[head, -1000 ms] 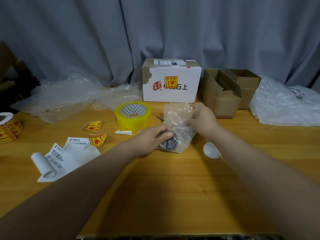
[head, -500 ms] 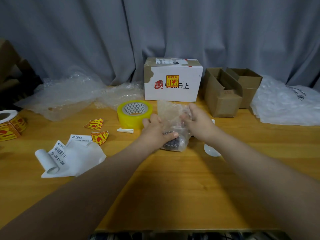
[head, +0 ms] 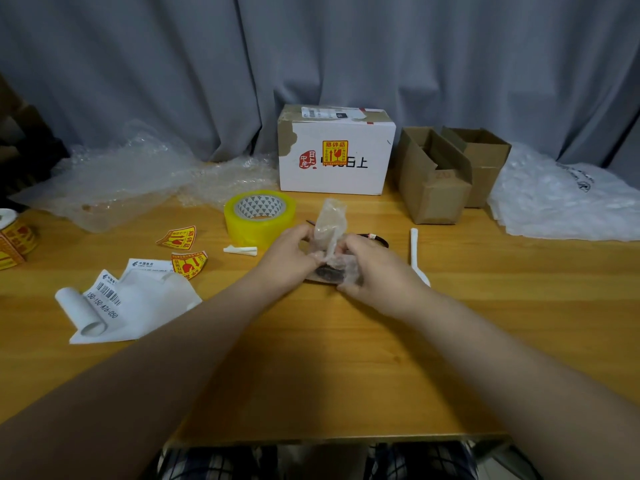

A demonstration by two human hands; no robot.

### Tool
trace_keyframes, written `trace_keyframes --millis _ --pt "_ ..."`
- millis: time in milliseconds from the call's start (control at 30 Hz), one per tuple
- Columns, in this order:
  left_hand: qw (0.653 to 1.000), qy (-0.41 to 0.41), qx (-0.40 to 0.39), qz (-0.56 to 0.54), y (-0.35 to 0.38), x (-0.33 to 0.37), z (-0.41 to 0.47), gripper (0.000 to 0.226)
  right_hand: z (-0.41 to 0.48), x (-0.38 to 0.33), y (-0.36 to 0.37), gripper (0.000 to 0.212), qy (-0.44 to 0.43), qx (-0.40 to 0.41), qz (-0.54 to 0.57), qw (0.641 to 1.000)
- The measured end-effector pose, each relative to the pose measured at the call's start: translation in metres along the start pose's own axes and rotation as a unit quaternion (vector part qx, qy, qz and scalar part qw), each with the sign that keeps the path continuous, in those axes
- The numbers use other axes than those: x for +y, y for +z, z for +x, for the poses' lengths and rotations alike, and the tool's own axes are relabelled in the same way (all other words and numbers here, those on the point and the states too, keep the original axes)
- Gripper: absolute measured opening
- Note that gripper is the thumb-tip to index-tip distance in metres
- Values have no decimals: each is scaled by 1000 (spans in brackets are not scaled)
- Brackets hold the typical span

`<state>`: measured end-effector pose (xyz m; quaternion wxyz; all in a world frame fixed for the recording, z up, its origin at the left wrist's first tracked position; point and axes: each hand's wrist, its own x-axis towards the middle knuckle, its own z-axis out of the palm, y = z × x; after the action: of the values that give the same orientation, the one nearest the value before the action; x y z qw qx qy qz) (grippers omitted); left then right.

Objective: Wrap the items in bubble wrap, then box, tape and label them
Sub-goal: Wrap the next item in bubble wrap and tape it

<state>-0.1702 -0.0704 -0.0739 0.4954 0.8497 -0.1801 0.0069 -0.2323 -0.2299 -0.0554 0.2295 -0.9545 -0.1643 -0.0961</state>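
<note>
Both hands work at the centre of the wooden worktop [head: 311,358]. The left hand [head: 294,254] pinches the near fold of a small bubble wrap sheet [head: 332,223], whose free end stands upright, crinkled and translucent. The right hand [head: 370,265] is curled around the wrapped bundle, pressing it to the worktop; a dark item [head: 329,271] shows through the film between the hands. Just behind the left hand sits a glossy yellow tape roll [head: 259,216]. A white plastic spoon [head: 417,258] lies beside the right hand. At the back edge stand a white carton [head: 336,154] bearing a fragile sticker and open brown cardboard boxes [head: 446,174]. Loose bubble wrap [head: 114,174] is heaped at the back left; curled paper shipping labels [head: 121,303] lie near the left edge.
</note>
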Motion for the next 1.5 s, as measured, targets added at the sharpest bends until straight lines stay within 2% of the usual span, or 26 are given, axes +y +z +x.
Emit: trace_keyframes --millis 67,133,200,300,400,467,500,567,633,700,833,933,1033,1100,1200,1300,1333,1433,1467,1500 --pt "999 -12 -27 -34 -10 0 -3 12 4 6 4 25 -2 5 26 1000" --pt "992 -26 -54 -112 -16 0 -6 20 6 12 2 17 10 -13 76 997" --pt "983 -38 -60 -171 -19 4 -8 26 7 16 -2 20 35 -27 141 989" --pt "974 -35 -116 -191 -23 12 -15 40 13 19 -6 17 28 -54 187 981" --pt "971 -23 -205 -120 -25 19 -21 23 18 18 -7 24 30 -57 210 976" --pt "987 13 -162 -7 -23 18 -22 23 20 16 -8 23 37 -41 243 968" --pt "992 29 -125 1 -21 16 -21 23 21 17 -7 24 54 -31 272 960" --pt "993 48 -93 -62 -18 14 -23 21 22 19 -7 36 99 -12 328 939" --pt "991 48 -73 -97 -14 11 -23 25 22 18 -1 42 107 6 330 938" --pt "993 50 -37 -101 -11 9 -20 30 22 16 7 39 94 36 331 938" --pt "988 45 15 -144 -13 18 -16 14 23 4 15 29 71 123 388 911" --pt "982 28 33 -185 -15 23 -16 8 21 -1 11 32 52 154 418 894" --pt "970 -21 31 -239 -19 20 -17 13 17 -6 9 30 47 116 430 894" --pt "961 -56 39 -268 -23 20 -20 15 17 -12 7 21 90 69 483 868" --pt "955 -64 47 -285 -24 19 -25 16 21 -19 6 40 160 46 497 852" --pt "960 -46 71 -267 -22 20 -32 16 24 -28 6 16 194 16 486 852" --pt "962 -44 80 -258 -23 19 -34 16 25 -30 6 15 209 -4 484 850" --pt "963 -49 85 -250 -27 16 -39 18 27 -29 3 40 250 -76 541 799" --pt "964 -47 84 -248 -29 15 -41 20 26 -29 2 44 254 -92 561 783" --pt "964 -46 82 -250 -29 15 -42 24 26 -29 2 43 247 -91 567 781"
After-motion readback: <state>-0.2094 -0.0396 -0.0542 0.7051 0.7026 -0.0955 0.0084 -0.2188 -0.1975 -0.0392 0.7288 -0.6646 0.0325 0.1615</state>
